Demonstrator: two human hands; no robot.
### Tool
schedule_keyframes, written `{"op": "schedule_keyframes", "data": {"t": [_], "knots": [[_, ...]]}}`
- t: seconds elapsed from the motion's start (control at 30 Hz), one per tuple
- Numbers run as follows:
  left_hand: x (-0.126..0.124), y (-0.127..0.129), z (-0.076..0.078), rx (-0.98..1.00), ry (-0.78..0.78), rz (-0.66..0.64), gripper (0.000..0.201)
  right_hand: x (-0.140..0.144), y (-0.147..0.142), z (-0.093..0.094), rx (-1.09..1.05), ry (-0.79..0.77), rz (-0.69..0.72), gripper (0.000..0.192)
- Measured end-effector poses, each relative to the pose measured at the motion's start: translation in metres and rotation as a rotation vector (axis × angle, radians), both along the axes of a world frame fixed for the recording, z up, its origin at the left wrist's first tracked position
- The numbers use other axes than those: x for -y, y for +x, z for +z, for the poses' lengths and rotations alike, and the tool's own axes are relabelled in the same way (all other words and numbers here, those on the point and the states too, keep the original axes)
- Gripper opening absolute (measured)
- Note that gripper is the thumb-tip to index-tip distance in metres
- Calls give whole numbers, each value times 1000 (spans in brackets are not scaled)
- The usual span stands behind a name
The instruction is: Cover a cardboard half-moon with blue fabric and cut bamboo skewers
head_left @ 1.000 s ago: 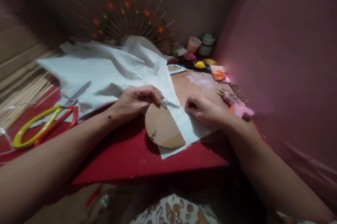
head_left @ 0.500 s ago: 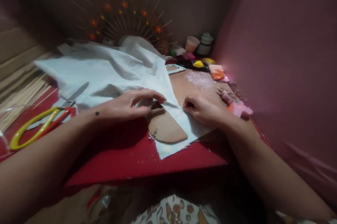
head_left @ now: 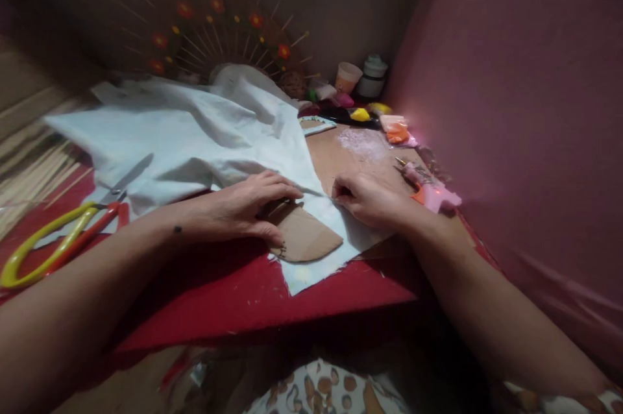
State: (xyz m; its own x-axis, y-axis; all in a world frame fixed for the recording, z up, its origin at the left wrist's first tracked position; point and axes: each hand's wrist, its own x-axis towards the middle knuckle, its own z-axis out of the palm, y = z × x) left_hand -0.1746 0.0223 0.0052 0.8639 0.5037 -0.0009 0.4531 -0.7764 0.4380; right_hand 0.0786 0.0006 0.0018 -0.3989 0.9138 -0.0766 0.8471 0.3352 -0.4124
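Head view: a half-round cardboard piece (head_left: 311,235) is seen lying flat on a pale blue cloth (head_left: 195,122), near the front edge of a red counter (head_left: 204,310). Its left part is covered by the left hand (head_left: 265,209), whose fingers are spread, thumb laid at the lower left beside some dark marks and fingertips placed along the upper edge. A frayed corner of the cloth is left exposed below the curved rim. The right hand (head_left: 357,198) is held just to the right, its fingers curled in at the cloth's right edge; whether the cloth is pinched there cannot be told. Part of a cardboard sheet (head_left: 333,158) is overlapped by the cloth, and a smaller blue-edged piece (head_left: 317,124) is set on the sheet's far side. At the left, large scissors (head_left: 115,193) with yellow and red handles are laid partly on the cloth, with thin sticks (head_left: 36,183) placed beyond them. At the back, a cup (head_left: 348,78) and a lidded jar (head_left: 372,76) are stood side by side, near a flowered stick decoration (head_left: 217,5).
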Motion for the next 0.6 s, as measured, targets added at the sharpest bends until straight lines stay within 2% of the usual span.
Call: {"op": "schedule_keyframes", "data": {"t": [0.13,0.23,0.4,0.5,0.6], "knots": [[-2,-1,1,51,-19,56,40,0,0,2,-10,-6,5,11],[0,-1,10,111,-75,84,23,-2,1,0,-26,-8,23,11],[4,14,27,125,-224,169,21,-4,3,-1,-53,-41,35,12],[3,28,23,78,-280,235,23,-5,4,1,-64,-64,45,11],[0,39,10,68,-227,280,24,-6,4,3,-66,-95,45,10]]}}
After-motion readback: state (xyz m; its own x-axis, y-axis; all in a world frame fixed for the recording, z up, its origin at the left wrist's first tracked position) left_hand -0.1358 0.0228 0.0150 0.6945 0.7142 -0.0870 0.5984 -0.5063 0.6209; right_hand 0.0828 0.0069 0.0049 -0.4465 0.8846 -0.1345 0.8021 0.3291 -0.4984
